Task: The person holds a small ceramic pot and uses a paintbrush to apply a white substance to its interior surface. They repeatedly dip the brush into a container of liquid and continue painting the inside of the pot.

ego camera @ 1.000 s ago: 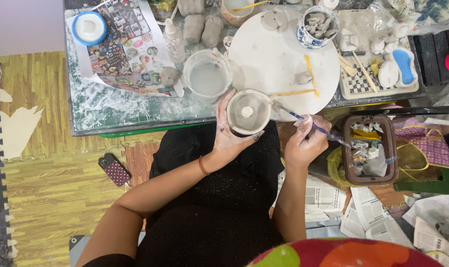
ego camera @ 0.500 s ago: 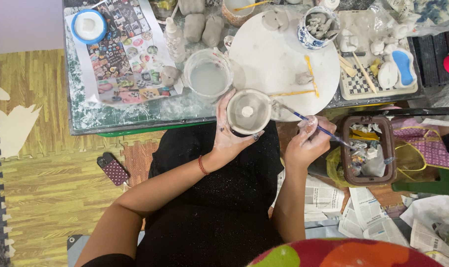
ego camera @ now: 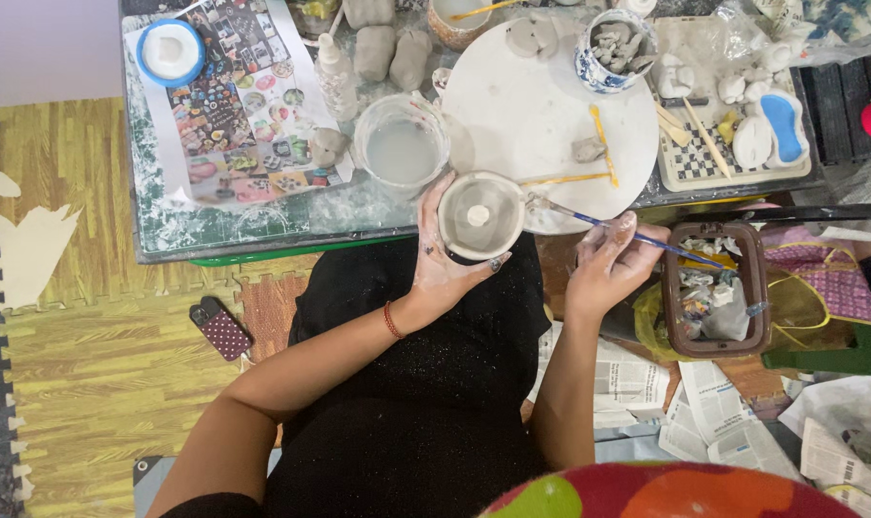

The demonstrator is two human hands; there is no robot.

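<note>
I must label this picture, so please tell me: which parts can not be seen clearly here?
- Head view: left hand covers the near wall of the clay bowl.
- Brush tip: too small to tell whether it touches the bowl.
- Beige cup: cut by the top edge.
- Brown basket contents: too small to identify.

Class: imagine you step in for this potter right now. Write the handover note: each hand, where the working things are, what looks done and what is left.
Left hand: cups a small grey clay bowl at the table's near edge, above the lap.
Right hand: holds a blue-handled brush, its tip at the bowl's right rim.
Nearby: a cup of cloudy water just behind the bowl; a round white board with clay scraps and yellow tools.
Done: the bowl is formed, with a small lump inside at its centre.
Left: brushing the rim seems under way; how far round it has gone cannot be told.
</note>
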